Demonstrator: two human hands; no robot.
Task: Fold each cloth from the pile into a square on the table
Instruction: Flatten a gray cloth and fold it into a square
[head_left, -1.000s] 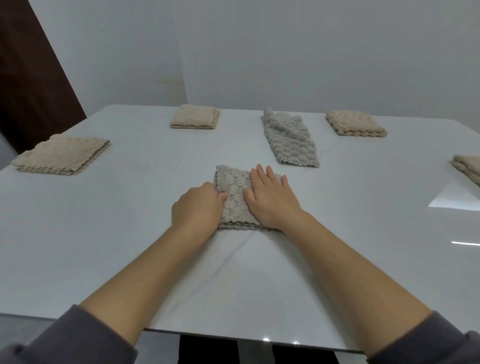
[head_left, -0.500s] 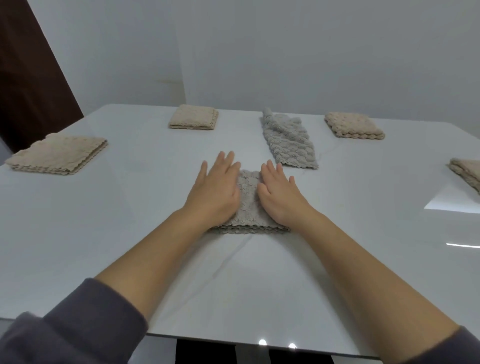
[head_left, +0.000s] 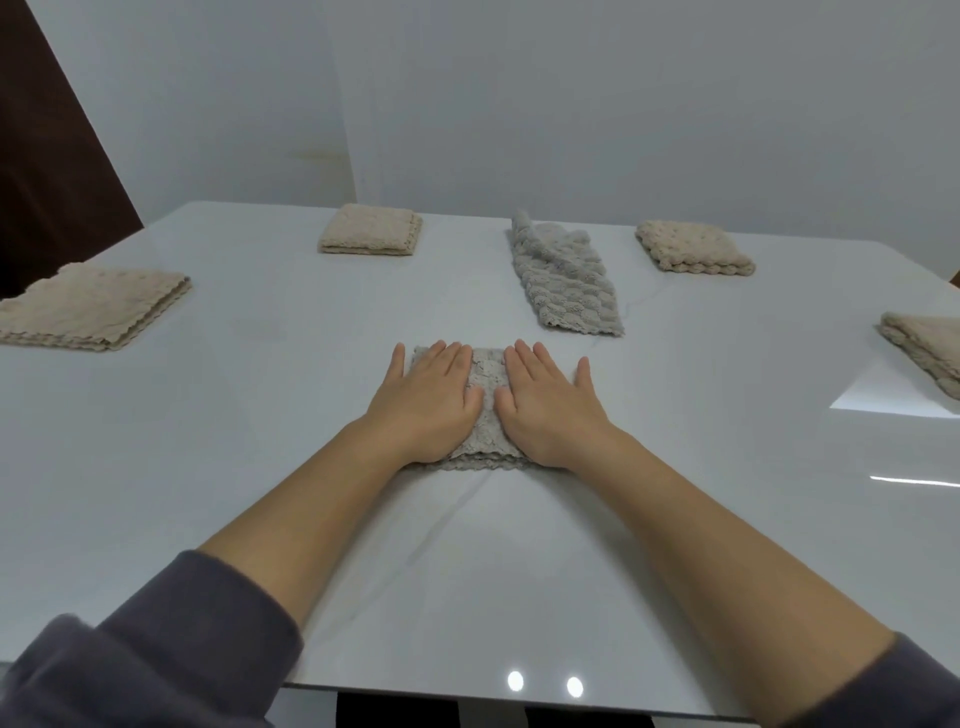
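Note:
A folded grey textured cloth (head_left: 485, 410) lies flat in the middle of the white table (head_left: 234, 426). My left hand (head_left: 423, 402) presses flat on its left half, fingers straight. My right hand (head_left: 548, 405) presses flat on its right half, fingers straight too. Only a strip of the cloth shows between the hands and along its near edge. Farther back lies a second grey cloth (head_left: 566, 278), long and loosely folded, with a rumpled far end.
Beige folded cloths sit around the table: one at the left (head_left: 91, 306), one at the back left (head_left: 371, 229), one at the back right (head_left: 693, 253), one at the right edge (head_left: 927, 353). A dark door (head_left: 47, 156) stands at the left.
My left hand went from a loose fist at the cloth's left edge to lying flat on the cloth. Both hands have spread outward across it.

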